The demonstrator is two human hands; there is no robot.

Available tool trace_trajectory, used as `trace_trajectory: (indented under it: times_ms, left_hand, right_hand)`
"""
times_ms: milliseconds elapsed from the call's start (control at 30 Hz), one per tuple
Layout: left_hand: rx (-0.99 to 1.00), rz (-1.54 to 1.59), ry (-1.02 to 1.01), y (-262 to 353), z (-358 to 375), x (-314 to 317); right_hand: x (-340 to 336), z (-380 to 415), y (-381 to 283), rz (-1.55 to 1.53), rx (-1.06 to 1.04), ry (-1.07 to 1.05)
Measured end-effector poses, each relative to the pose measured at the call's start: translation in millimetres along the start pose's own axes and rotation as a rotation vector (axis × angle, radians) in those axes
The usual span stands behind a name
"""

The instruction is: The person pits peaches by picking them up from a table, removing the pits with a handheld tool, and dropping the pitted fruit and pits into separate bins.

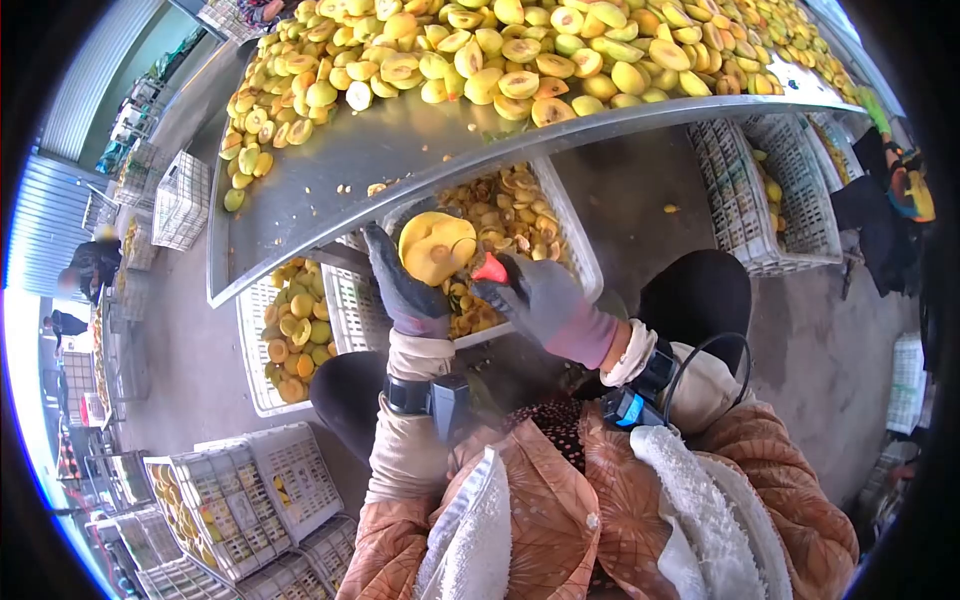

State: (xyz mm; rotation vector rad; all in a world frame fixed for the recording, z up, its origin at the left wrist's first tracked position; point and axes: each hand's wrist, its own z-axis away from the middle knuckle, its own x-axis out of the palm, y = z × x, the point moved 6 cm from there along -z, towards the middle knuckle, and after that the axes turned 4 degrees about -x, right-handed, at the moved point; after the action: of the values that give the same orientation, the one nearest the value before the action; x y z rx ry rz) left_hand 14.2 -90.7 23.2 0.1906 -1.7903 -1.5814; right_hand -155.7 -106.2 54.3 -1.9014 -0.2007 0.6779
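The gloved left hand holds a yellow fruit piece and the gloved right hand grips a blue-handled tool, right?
Not quite. In the head view, the gloved right hand grips a red-handled tool, not a blue one; the gloved left hand holds a yellow fruit piece.

Some parts are covered, cut off or not so clear.
Fingers of the left hand (pixel 418 303) are partly hidden behind the yellow fruit (pixel 430 247); the right hand (pixel 562 308) covers part of the red handle (pixel 490 268), whose thin tip is too small to tell well. The table (pixel 335 150) hides part of the crate (pixel 577 228) below. The fruit pile (pixel 480 60) is cut by the top edge. At far left, one person (pixel 97 265) is small and blurred.
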Motion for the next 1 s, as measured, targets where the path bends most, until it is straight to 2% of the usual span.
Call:
trace_trajectory:
  times_ms: [67,200,267,300,367,467,500,567,600,667,700,767,900,933,1000]
  left_hand:
    - [0.107,-0.154,0.070,1.9,2.5,-2.6]
    - [-0.001,-0.118,0.135,8.1,16.7,9.2]
    - [0.006,-0.162,-0.079,13.9,23.7,24.3]
    - [0.002,-0.162,-0.079,7.5,25.4,18.7]
    - [0.196,-0.561,0.031,2.7,27.1,3.5]
    - [0.195,-0.528,0.063,-4.6,20.6,-1.9]
    - [0.194,-0.528,0.063,9.5,25.1,9.9]
    - [0.061,-0.346,-0.164,41.0,37.6,52.6]
    - [0.059,-0.348,-0.165,39.5,36.6,51.0]
    - [0.244,-0.475,-0.240,41.6,35.5,51.3]
    - [0.238,-0.477,-0.239,37.3,33.2,46.7]
    - [0.081,-0.345,-0.224,19.2,23.2,33.6]
    - [-0.279,-0.126,-0.204,-6.3,6.2,19.8]
    - [-0.291,-0.131,-0.201,-3.5,2.2,17.2]
    - [-0.230,-0.376,-0.560,6.6,2.5,40.0]
  right_hand:
    - [-1.8,-0.2,-2.3,0.038,0.000,0.003]
    - [-0.6,-0.1,2.7,0.056,-0.003,0.007]
    - [0.5,0.7,6.6,0.099,0.051,-0.024]
    - [-0.1,0.7,8.4,0.099,0.055,-0.024]
    - [1.0,-0.4,8.9,0.048,0.000,-0.034]
    - [2.6,-0.5,11.7,0.056,-0.025,-0.034]
    - [2.9,-0.6,12.0,0.056,-0.024,-0.034]
    - [4.2,0.3,13.1,0.061,-0.010,-0.026]
    - [3.7,0.3,12.0,0.060,-0.007,-0.026]
    - [2.0,-0.3,7.8,0.117,-0.006,-0.060]
    - [1.5,-0.7,7.9,0.114,0.000,-0.062]
    - [6.8,-2.0,9.8,0.039,0.003,-0.188]
    - [7.4,1.6,13.6,0.069,-0.063,-0.200]
    - [14.0,4.5,23.8,0.068,-0.037,-0.230]
    - [13.2,0.2,19.8,0.067,-0.010,-0.258]
